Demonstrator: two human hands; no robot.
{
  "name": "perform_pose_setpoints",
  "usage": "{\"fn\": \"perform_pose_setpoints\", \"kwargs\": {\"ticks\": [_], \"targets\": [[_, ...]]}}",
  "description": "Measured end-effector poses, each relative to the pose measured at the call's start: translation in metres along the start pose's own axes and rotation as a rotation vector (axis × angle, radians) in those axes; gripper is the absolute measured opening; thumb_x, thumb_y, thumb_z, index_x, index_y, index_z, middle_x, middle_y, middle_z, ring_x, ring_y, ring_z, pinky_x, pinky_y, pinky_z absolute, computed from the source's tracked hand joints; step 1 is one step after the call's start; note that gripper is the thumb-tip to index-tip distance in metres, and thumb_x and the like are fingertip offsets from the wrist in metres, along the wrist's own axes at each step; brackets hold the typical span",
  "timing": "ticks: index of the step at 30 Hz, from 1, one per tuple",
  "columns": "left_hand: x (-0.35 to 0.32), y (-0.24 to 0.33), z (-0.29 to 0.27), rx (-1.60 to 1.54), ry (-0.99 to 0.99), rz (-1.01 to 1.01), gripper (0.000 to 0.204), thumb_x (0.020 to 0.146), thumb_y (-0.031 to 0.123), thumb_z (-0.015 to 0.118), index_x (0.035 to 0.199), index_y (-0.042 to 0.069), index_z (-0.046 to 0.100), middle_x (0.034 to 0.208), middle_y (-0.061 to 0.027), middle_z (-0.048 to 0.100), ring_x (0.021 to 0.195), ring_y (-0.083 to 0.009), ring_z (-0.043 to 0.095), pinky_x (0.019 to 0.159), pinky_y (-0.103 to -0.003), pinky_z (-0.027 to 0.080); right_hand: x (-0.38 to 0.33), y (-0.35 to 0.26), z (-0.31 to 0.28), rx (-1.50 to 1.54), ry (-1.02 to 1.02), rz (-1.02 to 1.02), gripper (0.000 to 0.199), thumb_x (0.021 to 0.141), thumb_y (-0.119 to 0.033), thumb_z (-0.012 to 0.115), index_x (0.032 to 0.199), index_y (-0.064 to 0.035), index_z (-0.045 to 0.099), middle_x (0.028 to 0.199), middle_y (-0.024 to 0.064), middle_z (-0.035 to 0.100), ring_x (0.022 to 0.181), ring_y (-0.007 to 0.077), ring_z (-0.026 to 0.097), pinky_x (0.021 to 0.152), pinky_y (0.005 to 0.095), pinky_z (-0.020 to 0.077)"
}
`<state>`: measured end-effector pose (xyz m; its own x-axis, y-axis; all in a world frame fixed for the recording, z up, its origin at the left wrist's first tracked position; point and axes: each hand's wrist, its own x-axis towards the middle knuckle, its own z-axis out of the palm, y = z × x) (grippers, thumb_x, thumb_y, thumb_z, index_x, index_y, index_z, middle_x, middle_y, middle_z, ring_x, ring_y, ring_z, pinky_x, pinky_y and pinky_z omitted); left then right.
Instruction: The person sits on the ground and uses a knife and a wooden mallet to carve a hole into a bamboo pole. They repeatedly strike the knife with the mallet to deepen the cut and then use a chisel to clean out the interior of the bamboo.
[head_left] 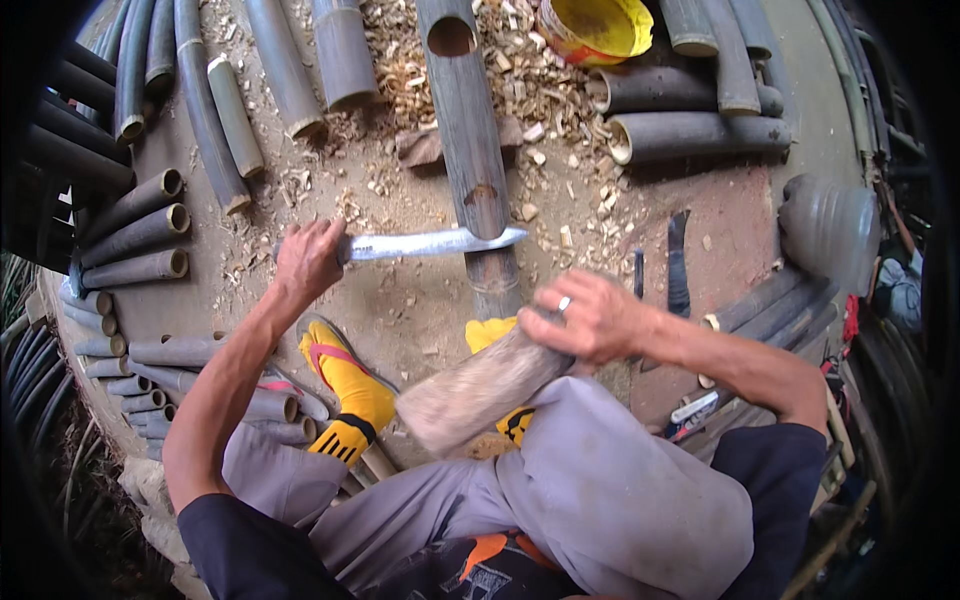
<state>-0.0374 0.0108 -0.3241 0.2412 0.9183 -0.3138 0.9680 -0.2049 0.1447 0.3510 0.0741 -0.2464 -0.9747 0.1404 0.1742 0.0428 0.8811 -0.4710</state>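
Observation:
My left hand (pixel 310 258) is closed around the handle of a large knife (pixel 405 246). Its pale blade reaches to the right across a thick bamboo pole (pixel 462 115), and the tip sticks out past the pole's far side. How deep the blade sits in the bamboo I cannot tell. Two holes show in the pole's upper face, one far off and one just beyond the blade. In my right hand (pixel 588 316) is a short, thick wooden club (pixel 480 395), slightly blurred, held tilted above my lap with its broad end toward the lower left.
A reddish block (pixel 420 148) lies under the pole. Wood chips (pixel 400 70) cover the ground around a yellow tub (pixel 610 28). Cut bamboo lengths (pixel 135 235) lie left and right. A dark blade-like strip (pixel 679 265) and a plastic jug (pixel 828 225) are to the right. My foot (pixel 350 385) wears a yellow sock.

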Motion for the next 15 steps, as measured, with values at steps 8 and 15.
{"fn": "perform_pose_setpoints", "kwargs": {"ticks": [8,15], "targets": [[0.038,-0.038,-0.04,-0.511,-0.725,-0.024,0.026,0.055,0.01,0.072,0.075,0.005,0.058,0.071,-0.0066,0.062,0.063,-0.0202,0.06,0.054,-0.035,0.045,0.001,0.016,-0.013,0.198,-0.095,0.72,0.072,0.062,-0.032,0.081,0.118,-0.0033,0.046,0.093,0.0195,0.063,0.083,0.0333,0.065,0.073,0.0443,0.0538],[0.026,-0.022,-0.073,-0.68,-0.59,-0.119,0.036,0.053,0.017,0.086,0.081,0.002,0.069,0.075,-0.0066,0.068,0.065,-0.0171,0.062,0.061,-0.028,0.05,-0.037,0.01,-0.025,0.405,0.387,1.22,0.075,0.063,-0.028,0.079,0.121,-0.0003,0.041,0.097,0.0188,0.063,0.088,0.0289,0.064,0.08,0.0398,0.0506]]}}
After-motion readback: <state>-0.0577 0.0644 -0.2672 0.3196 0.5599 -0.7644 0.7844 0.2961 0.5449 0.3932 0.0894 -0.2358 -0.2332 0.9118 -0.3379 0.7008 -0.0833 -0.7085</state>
